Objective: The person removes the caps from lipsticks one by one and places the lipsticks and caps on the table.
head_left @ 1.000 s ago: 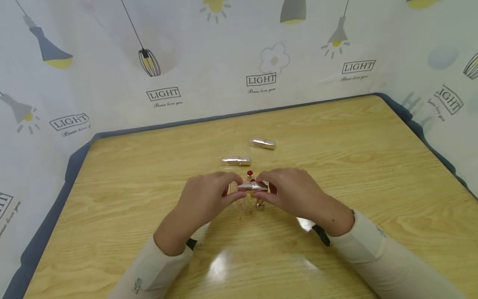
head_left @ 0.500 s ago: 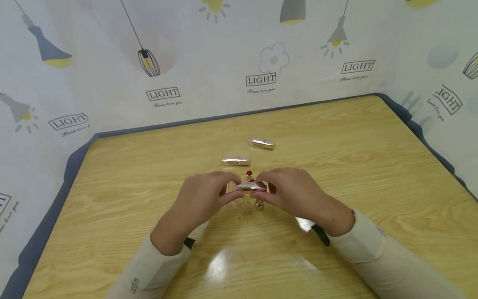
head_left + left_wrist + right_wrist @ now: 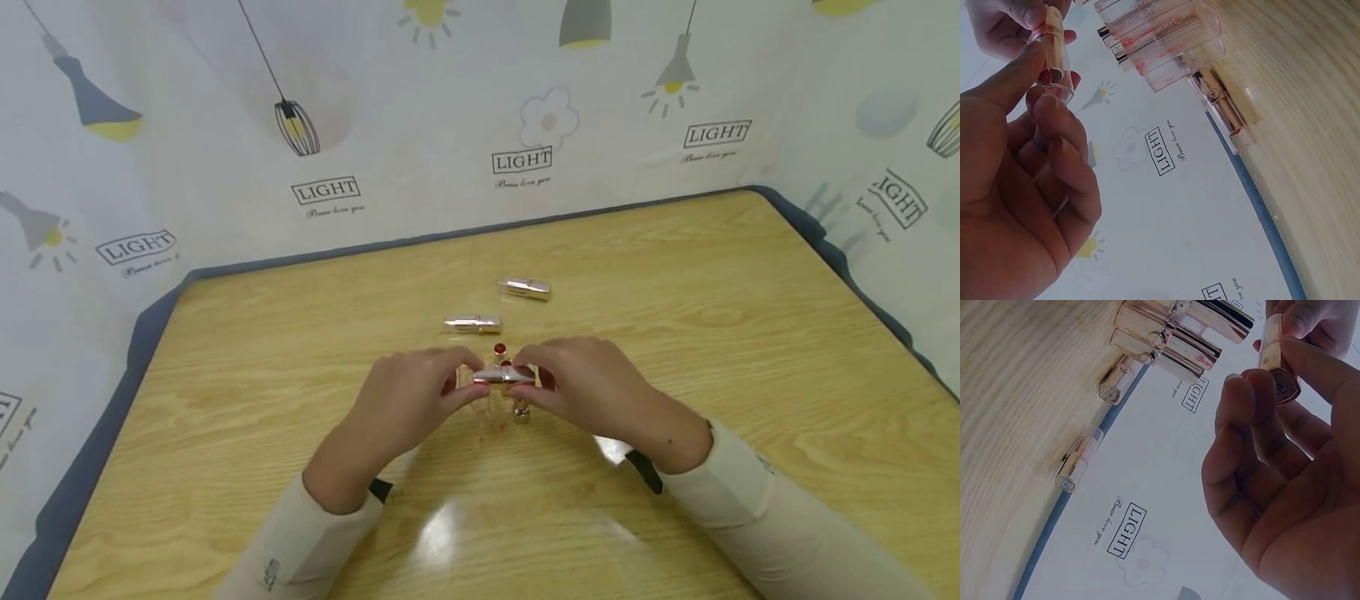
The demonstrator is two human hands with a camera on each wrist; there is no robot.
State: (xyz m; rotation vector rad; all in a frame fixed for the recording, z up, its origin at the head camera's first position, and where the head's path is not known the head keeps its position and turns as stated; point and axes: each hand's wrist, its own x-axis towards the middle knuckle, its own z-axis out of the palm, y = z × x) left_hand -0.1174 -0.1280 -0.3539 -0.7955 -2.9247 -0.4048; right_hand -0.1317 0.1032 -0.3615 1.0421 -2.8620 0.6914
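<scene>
A lipstick point(image 3: 504, 377) with a gold-pink case and a clear cap lies level between the two hands, above the table. The left hand point(image 3: 408, 387) pinches its clear cap end between thumb and forefinger. At the other end the right hand point(image 3: 588, 379) pinches the case base point(image 3: 1284, 386) in the same way. In both wrist views the other fingers are loosely bent. Beneath the hands, partly hidden, stand lipsticks with red tops point(image 3: 500, 350) and a metallic base point(image 3: 521, 412). Clear caps point(image 3: 1179, 62) with red smears stand beside them.
Two capped lipsticks lie beyond the hands, a nearer one point(image 3: 472, 324) and a farther one point(image 3: 523, 288). The wooden table point(image 3: 300, 333) ends at a blue-edged white backdrop point(image 3: 420, 167) printed with lamps.
The left forearm and the held lipstick have shifted very slightly to the left. Both hands keep the same pinch, and the lipsticks on the table stay in place.
</scene>
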